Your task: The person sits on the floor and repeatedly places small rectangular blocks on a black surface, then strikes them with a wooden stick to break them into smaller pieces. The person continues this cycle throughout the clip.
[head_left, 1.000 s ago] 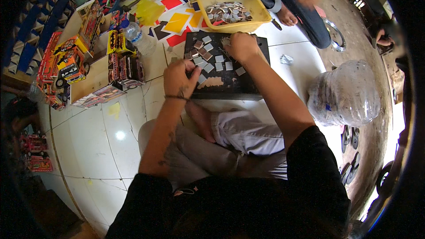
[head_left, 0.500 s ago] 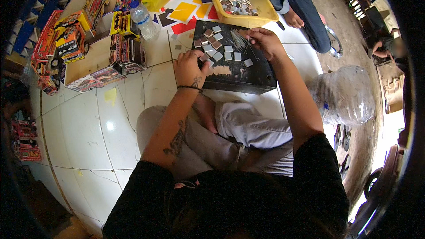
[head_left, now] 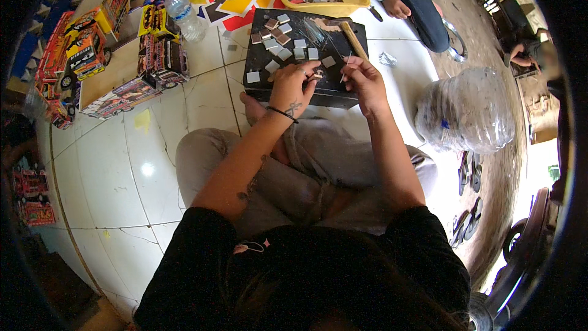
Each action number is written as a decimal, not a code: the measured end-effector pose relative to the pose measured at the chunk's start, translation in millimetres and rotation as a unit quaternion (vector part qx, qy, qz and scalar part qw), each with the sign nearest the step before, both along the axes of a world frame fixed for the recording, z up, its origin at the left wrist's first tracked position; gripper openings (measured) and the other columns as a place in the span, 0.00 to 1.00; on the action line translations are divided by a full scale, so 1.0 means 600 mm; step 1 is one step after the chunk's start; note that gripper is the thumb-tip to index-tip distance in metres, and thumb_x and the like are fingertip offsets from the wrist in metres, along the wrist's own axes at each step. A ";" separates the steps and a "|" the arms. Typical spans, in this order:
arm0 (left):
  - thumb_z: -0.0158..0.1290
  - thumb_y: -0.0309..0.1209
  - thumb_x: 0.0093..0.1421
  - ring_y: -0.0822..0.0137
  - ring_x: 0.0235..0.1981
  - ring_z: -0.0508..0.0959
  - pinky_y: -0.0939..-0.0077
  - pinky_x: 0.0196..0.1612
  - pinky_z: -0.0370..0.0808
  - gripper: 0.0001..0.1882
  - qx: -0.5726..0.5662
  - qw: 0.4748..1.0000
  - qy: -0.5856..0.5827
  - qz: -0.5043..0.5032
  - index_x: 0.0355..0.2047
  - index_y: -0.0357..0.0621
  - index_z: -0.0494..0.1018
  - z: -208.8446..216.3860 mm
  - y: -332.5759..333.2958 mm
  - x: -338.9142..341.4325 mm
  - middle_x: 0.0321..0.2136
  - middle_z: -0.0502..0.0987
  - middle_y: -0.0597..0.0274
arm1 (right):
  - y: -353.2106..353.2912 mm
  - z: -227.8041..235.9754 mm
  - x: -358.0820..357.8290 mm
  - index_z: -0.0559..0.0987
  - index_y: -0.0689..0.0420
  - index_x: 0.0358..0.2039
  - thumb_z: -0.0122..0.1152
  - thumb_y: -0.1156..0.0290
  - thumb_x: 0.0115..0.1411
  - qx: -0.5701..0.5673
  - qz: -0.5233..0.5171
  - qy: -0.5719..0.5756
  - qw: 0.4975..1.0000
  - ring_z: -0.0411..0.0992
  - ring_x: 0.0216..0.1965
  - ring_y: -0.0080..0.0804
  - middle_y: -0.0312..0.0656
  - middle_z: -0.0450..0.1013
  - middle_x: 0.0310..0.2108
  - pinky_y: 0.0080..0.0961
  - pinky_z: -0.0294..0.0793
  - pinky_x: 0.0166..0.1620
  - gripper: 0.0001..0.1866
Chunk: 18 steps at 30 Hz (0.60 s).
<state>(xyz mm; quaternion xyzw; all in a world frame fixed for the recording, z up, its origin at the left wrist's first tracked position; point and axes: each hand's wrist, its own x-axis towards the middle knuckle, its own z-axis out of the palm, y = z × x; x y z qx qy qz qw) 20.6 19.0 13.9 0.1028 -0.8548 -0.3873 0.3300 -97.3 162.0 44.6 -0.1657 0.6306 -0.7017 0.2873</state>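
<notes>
My left hand [head_left: 290,91] is closed over the near edge of a low black box [head_left: 300,94], with a small square piece [head_left: 316,76] between thumb and fingertips. Just right of it, my right hand [head_left: 366,86] pinches a thin metal wire [head_left: 343,75]. Several small square pieces [head_left: 280,38], some silvery and some brown, lie scattered on the box top. Beyond them is a loose bunch of thin wires [head_left: 315,32]. A hammer [head_left: 354,40] with a wooden handle rests at the box's right side, above my right hand.
A yellow basin [head_left: 361,3] of square pieces stands behind the box. Coloured sheets [head_left: 237,1], a water bottle [head_left: 182,12] and toy trucks [head_left: 116,95] are at the left. A plastic-wrapped bundle [head_left: 468,110] sits at the right. Another person's leg [head_left: 416,6] is at the far right.
My left hand has moved right along the box's near edge. My right hand has come down closer to it with the wire. The hammer now shows, and the view has shifted.
</notes>
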 end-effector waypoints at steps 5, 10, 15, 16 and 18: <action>0.58 0.30 0.50 0.57 0.34 0.74 0.61 0.40 0.67 0.06 -0.055 0.998 -0.039 0.013 0.30 0.50 0.77 -0.020 -0.009 0.002 0.28 0.76 0.61 | -0.014 -0.018 0.011 0.75 0.59 0.36 0.56 0.75 0.60 0.020 0.039 0.160 0.986 0.71 0.30 0.17 0.33 0.74 0.30 0.13 0.68 0.32 0.05; 0.59 0.31 0.49 0.58 0.35 0.74 0.62 0.42 0.66 0.05 -0.066 0.998 0.004 -0.017 0.28 0.50 0.77 -0.026 -0.019 -0.002 0.29 0.77 0.64 | -0.032 -0.014 0.030 0.75 0.63 0.31 0.58 0.81 0.57 0.024 0.028 0.258 0.965 0.71 0.31 0.16 0.34 0.74 0.30 0.14 0.70 0.35 0.01; 0.59 0.31 0.48 0.58 0.35 0.74 0.62 0.41 0.66 0.05 -0.049 0.999 -0.008 -0.021 0.27 0.49 0.76 -0.026 -0.020 -0.003 0.28 0.78 0.64 | -0.035 0.000 0.039 0.75 0.64 0.29 0.60 0.81 0.56 0.082 0.002 0.324 0.942 0.71 0.29 0.15 0.34 0.74 0.28 0.14 0.70 0.34 0.02; 0.59 0.31 0.48 0.58 0.35 0.74 0.62 0.41 0.66 0.05 -0.050 0.999 -0.008 -0.019 0.27 0.49 0.76 -0.026 -0.020 -0.003 0.28 0.78 0.64 | -0.036 0.002 0.040 0.75 0.64 0.29 0.61 0.81 0.56 0.085 0.004 0.325 0.942 0.71 0.29 0.15 0.34 0.74 0.27 0.14 0.70 0.34 0.02; 0.59 0.31 0.48 0.58 0.35 0.74 0.63 0.41 0.66 0.05 -0.055 0.998 -0.011 -0.016 0.27 0.48 0.76 -0.025 -0.020 -0.003 0.27 0.78 0.64 | -0.038 0.003 0.042 0.76 0.64 0.29 0.61 0.80 0.56 0.090 0.007 0.340 0.936 0.70 0.28 0.15 0.34 0.74 0.26 0.14 0.70 0.33 0.03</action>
